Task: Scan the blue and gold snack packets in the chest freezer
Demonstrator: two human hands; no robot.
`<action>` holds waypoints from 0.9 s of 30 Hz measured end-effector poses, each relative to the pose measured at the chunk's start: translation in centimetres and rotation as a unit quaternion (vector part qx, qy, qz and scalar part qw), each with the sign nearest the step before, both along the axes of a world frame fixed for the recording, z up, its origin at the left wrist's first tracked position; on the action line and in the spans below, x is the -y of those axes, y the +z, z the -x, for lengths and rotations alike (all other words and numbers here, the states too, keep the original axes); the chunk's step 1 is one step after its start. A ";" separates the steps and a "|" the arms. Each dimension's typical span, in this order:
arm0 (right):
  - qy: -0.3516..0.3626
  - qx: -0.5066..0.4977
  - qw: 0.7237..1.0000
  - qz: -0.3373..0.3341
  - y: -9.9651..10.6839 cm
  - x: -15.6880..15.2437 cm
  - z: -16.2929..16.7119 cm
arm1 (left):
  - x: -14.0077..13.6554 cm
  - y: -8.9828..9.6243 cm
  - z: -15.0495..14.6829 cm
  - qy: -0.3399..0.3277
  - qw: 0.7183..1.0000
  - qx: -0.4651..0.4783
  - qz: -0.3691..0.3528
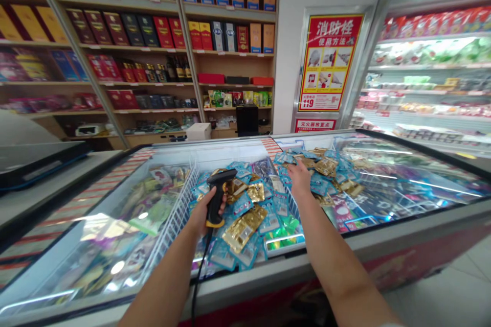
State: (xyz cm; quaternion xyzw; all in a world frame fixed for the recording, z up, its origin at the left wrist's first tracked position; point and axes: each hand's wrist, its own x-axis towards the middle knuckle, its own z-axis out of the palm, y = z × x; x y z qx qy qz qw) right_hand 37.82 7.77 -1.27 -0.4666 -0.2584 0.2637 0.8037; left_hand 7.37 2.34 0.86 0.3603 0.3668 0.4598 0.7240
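Observation:
My left hand [203, 212] is closed round the handle of a black and yellow barcode scanner [218, 196], its cable hanging down over the freezer's front edge. Below the scanner lies a heap of gold packets [245, 227] and blue packets [223, 254]. To the right, my right hand [299, 179] reaches over a second heap of blue packets [321, 184] and gold packets [327, 166]. Its fingers stretch toward the packets with a gap between them, and I see nothing held there. Whether the fingertips touch a packet is hard to make out.
White wire dividers [172, 225] split the chest freezer. Glass lids [111, 214] cover its left and right parts. A green packet [286, 230] lies near the front edge. Behind stand shelves of boxes [134, 29], a red wall sign [330, 61] and a lit refrigerated shelf [433, 82].

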 end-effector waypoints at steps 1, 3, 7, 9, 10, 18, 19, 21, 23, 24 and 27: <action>0.007 -0.021 1.000 0.005 0.1 0.0 0.2 | 0.0 0.0 0.0 0.000 1.000 -0.004 0.000; -0.003 -0.055 0.998 0.006 0.4 0.2 0.6 | 0.0 0.0 0.0 0.001 1.000 -0.010 0.001; 0.072 0.058 0.995 0.041 1.2 1.5 1.4 | 0.0 -0.2 0.1 -0.001 1.000 -0.016 -0.008; 0.153 0.192 0.966 0.087 1.2 2.1 2.3 | 0.0 -0.3 0.2 -0.006 1.000 -0.022 -0.013; 0.182 0.266 0.940 0.110 1.0 2.4 2.8 | -0.1 -0.4 0.2 -0.009 1.000 -0.024 -0.015; 0.251 0.432 0.851 0.161 -0.6 2.1 5.2 | -0.4 -0.7 0.4 -0.016 0.999 -0.024 -0.026; 0.249 0.412 0.863 0.157 -0.6 1.9 5.1 | -0.4 -0.7 0.4 -0.017 0.999 -0.024 -0.026; 0.225 0.376 0.887 0.147 -0.4 1.8 5.0 | -0.4 -0.8 0.5 -0.016 0.999 -0.027 -0.027; 0.177 0.354 0.908 0.140 -0.1 1.8 4.8 | -0.4 -0.8 0.4 -0.017 0.999 -0.030 -0.030; 0.151 0.345 0.916 0.138 0.1 1.8 4.7 | -0.4 -0.8 0.4 -0.017 0.999 -0.030 -0.033; 0.097 0.312 0.938 0.119 0.6 2.0 4.3 | -0.4 -0.9 0.3 -0.011 0.998 -0.015 -0.053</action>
